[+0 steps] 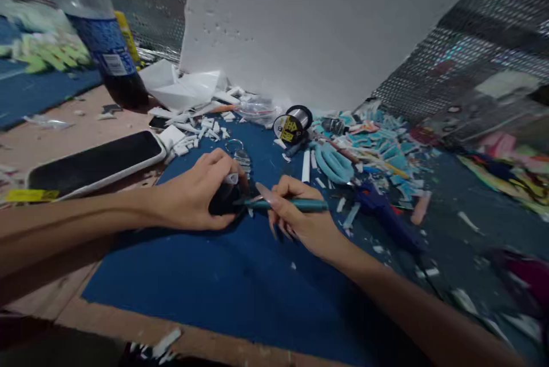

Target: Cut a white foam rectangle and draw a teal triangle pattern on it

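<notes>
My left hand (201,190) curls round a small black object (221,198), its fingers bent over the far side. Most of that object is hidden or in shadow. A bit of white shows by the index finger. My right hand (295,212) pinches a slim teal pen-shaped tool (306,205). The tool's dark thin tip points left, at the black object; whether it touches is hard to see. Just beyond my left fingers lies a metal ring (234,145) with a ribbed, shiny piece attached. Both hands are over a blue mat (206,281).
A phone (98,164) and a cola bottle (107,41) are at left. White scraps (184,135), a wire spool (293,125), scissors with light-blue handles (332,162) and teal scraps (386,138) lie beyond the hands. A dark-blue glue gun (388,215) is at right. A white board (317,30) stands behind.
</notes>
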The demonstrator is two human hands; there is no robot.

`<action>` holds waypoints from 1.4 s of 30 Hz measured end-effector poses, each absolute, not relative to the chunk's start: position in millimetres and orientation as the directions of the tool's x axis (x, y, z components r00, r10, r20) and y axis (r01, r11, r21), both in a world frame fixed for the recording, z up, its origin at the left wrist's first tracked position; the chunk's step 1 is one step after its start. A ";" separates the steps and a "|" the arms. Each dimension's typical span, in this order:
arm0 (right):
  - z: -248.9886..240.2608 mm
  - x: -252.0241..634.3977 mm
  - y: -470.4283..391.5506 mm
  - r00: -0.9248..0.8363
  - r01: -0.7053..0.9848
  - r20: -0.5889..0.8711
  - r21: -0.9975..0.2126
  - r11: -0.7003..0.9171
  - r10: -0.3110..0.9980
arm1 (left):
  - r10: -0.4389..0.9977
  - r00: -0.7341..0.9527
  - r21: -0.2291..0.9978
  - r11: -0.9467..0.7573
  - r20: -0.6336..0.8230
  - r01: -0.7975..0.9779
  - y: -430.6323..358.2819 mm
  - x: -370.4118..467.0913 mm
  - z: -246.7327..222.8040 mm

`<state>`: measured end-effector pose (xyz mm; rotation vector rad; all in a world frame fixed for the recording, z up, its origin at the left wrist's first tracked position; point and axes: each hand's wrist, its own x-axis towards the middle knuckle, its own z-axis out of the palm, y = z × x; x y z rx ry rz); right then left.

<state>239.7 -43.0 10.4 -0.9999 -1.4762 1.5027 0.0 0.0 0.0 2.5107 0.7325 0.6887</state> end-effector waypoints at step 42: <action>-4.4 243.7 -35.6 0.260 -0.039 0.224 -0.970 0.242 0.939 | 0.830 0.408 0.525 -0.557 0.380 0.643 45.9 0.0 -13.2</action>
